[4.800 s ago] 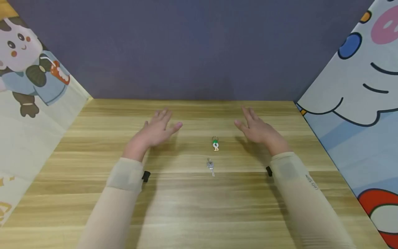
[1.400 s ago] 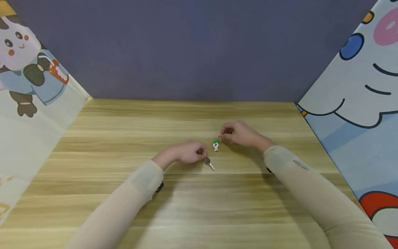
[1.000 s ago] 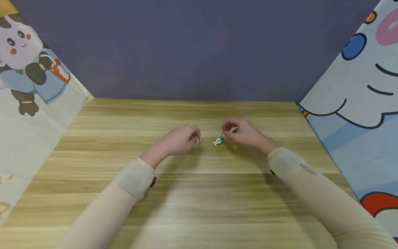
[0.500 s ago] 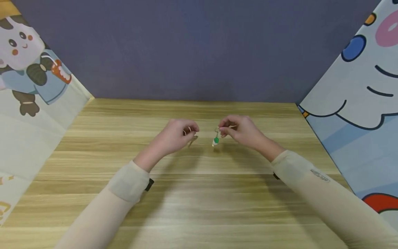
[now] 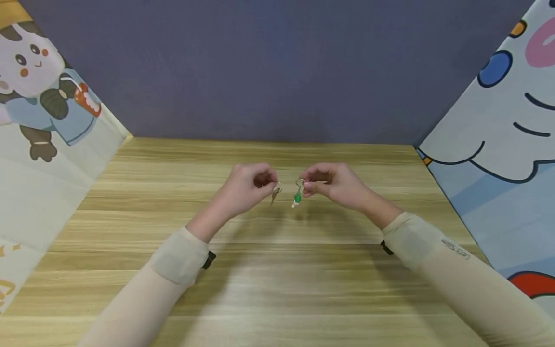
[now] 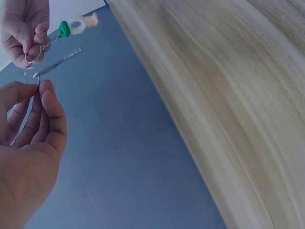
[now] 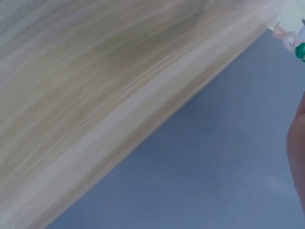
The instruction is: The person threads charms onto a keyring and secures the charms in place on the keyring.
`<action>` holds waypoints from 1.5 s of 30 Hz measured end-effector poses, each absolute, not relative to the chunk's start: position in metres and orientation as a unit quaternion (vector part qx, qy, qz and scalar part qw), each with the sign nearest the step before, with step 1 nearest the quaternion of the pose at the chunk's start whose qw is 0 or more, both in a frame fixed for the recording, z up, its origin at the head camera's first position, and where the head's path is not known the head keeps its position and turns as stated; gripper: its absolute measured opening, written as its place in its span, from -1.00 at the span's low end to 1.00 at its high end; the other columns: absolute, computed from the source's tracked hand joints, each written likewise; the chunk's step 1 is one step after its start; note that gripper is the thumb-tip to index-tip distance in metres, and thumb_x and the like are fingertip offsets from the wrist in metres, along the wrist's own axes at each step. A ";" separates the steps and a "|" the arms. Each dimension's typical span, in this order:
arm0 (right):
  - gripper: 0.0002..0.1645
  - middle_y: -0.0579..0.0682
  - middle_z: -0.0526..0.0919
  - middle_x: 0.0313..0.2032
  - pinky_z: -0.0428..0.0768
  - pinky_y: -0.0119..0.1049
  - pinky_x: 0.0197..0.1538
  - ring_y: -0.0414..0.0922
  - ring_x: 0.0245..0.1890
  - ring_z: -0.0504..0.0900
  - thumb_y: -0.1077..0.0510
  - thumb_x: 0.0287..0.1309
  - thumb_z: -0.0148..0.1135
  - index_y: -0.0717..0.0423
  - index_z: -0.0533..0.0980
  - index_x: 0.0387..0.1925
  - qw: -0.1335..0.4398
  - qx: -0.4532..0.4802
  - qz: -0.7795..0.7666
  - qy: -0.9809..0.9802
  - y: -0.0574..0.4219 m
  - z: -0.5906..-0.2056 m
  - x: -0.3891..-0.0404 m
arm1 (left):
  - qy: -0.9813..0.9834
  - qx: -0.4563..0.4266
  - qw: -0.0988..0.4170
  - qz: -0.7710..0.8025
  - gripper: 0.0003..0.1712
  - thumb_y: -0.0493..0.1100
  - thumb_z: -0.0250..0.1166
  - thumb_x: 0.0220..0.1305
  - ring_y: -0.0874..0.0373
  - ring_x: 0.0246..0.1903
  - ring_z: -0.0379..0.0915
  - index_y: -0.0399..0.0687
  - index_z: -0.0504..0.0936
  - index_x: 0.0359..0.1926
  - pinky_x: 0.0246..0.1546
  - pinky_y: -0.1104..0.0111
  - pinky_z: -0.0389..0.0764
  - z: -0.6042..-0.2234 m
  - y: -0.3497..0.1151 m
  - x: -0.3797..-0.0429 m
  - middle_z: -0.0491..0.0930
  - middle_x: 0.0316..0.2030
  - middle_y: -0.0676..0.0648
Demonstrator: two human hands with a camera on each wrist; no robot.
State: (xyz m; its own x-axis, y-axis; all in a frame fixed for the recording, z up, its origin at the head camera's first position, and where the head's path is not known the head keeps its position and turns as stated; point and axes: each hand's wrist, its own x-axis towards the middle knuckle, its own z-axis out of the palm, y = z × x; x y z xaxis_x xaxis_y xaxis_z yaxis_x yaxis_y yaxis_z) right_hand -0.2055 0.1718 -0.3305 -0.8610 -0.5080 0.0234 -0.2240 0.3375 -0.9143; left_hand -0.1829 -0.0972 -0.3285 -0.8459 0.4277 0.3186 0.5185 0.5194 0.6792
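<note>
In the head view my left hand [image 5: 248, 190] pinches the small metal ring of a key [image 5: 275, 195], which hangs blade down above the table. The left wrist view shows the key [image 6: 59, 63] side-on, its ring between thumb and fingertips. Facing it, my right hand [image 5: 336, 185] pinches the split ring of a keychain [image 5: 297, 198] with a green top, a white loop and a pale foot-like end. Only a narrow gap separates the two rings. At the right wrist view's edge, part of the right hand [image 7: 296, 148] and the keychain [image 7: 289, 42] show.
A wood-grain table [image 5: 277, 289] lies beneath both hands. A dark blue-grey panel [image 5: 269, 72] rises at its back edge. Cartoon-printed panels stand along the left [image 5: 52, 193] and right [image 5: 490, 144] sides.
Both hands were spread over the table, with key and keychain lying there. Each hand has pinched one and lifted it. Over the last half second the rings have come slightly nearer each other.
</note>
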 end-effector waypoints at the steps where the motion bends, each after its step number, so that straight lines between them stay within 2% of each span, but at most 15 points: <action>1: -0.76 0.37 0.73 -0.04 0.84 -0.18 -0.01 -0.13 -0.19 0.82 0.39 0.43 0.28 0.37 0.62 0.07 0.138 -0.224 -0.535 0.803 0.171 -0.330 -0.205 | -0.868 -0.273 0.055 -0.411 -0.93 -0.32 0.35 0.42 0.16 -0.32 0.70 -0.13 0.75 -0.18 -0.25 0.32 0.74 -0.328 -0.097 -0.183 0.79 -0.30 -0.06; 10: -0.80 0.20 0.69 -0.11 0.82 -0.11 0.07 -0.08 -0.16 0.81 0.35 0.48 0.23 0.44 0.58 0.02 0.181 -0.195 -0.583 0.768 0.167 -0.327 -0.199 | -0.863 -0.268 0.058 -0.425 -0.89 -0.32 0.35 0.45 0.10 -0.29 0.78 -0.23 0.78 -0.10 -0.23 0.31 0.80 -0.329 -0.093 -0.181 0.83 -0.23 -0.14; 18: -0.84 0.25 0.64 0.26 0.76 -0.07 0.22 -0.11 0.03 0.80 0.31 0.44 0.30 0.39 0.66 -0.11 0.219 -0.194 -0.618 0.729 0.169 -0.329 -0.196 | -0.851 -0.265 0.057 -0.450 -0.88 -0.38 0.34 0.44 0.03 -0.28 0.81 -0.30 0.76 -0.08 -0.24 0.34 0.81 -0.329 -0.091 -0.182 0.83 -0.18 -0.24; 23: -0.82 0.16 0.68 0.27 0.75 -0.09 0.20 -0.11 0.15 0.74 0.25 0.47 0.30 0.33 0.67 -0.07 0.235 -0.205 -0.615 0.725 0.168 -0.332 -0.196 | -0.849 -0.266 0.062 -0.453 -0.87 -0.40 0.33 0.44 0.06 -0.27 0.80 -0.31 0.76 -0.07 -0.24 0.35 0.81 -0.329 -0.089 -0.180 0.82 -0.15 -0.26; 26: -0.80 0.10 0.76 0.16 0.75 -0.15 0.08 -0.13 0.08 0.75 0.20 0.49 0.28 0.29 0.65 -0.04 0.224 -0.208 -0.597 0.742 0.166 -0.334 -0.195 | -0.848 -0.261 0.062 -0.457 -0.86 -0.41 0.31 0.45 0.06 -0.27 0.79 -0.32 0.76 -0.06 -0.24 0.37 0.80 -0.328 -0.089 -0.179 0.81 -0.14 -0.26; 28: -0.80 0.11 0.78 0.10 0.74 -0.12 0.04 -0.09 -0.01 0.75 0.17 0.52 0.27 0.25 0.64 -0.02 0.217 -0.213 -0.588 0.749 0.165 -0.335 -0.195 | -0.846 -0.259 0.065 -0.461 -0.86 -0.44 0.30 0.44 0.06 -0.28 0.78 -0.33 0.76 -0.07 -0.25 0.37 0.80 -0.329 -0.088 -0.179 0.81 -0.15 -0.27; 33: -0.77 0.13 0.76 0.05 0.74 -0.11 -0.02 -0.07 -0.14 0.72 0.13 0.55 0.24 0.20 0.57 0.05 0.197 -0.222 -0.579 0.759 0.163 -0.335 -0.191 | -0.842 -0.258 0.068 -0.470 -0.86 -0.47 0.27 0.44 0.07 -0.33 0.77 -0.32 0.75 -0.11 -0.29 0.39 0.79 -0.330 -0.086 -0.179 0.80 -0.19 -0.29; 39: -0.55 0.12 0.76 0.02 0.75 -0.20 -0.13 -0.16 -0.23 0.72 0.17 0.48 0.32 0.19 0.51 0.30 0.161 -0.212 -0.579 0.771 0.157 -0.336 -0.187 | -0.842 -0.254 0.070 -0.470 -0.86 -0.46 0.28 0.45 0.10 -0.37 0.77 -0.29 0.76 -0.12 -0.35 0.42 0.77 -0.328 -0.083 -0.176 0.81 -0.22 -0.23; 45: -0.64 0.13 0.77 -0.11 0.74 -0.31 -0.24 -0.18 -0.29 0.74 0.15 0.43 0.39 0.15 0.65 0.18 0.078 -0.205 -0.546 0.809 0.149 -0.343 -0.179 | -0.830 -0.245 0.067 -0.496 -0.85 -0.48 0.27 0.44 0.07 -0.39 0.80 -0.31 0.75 -0.12 -0.36 0.43 0.79 -0.328 -0.080 -0.176 0.80 -0.22 -0.23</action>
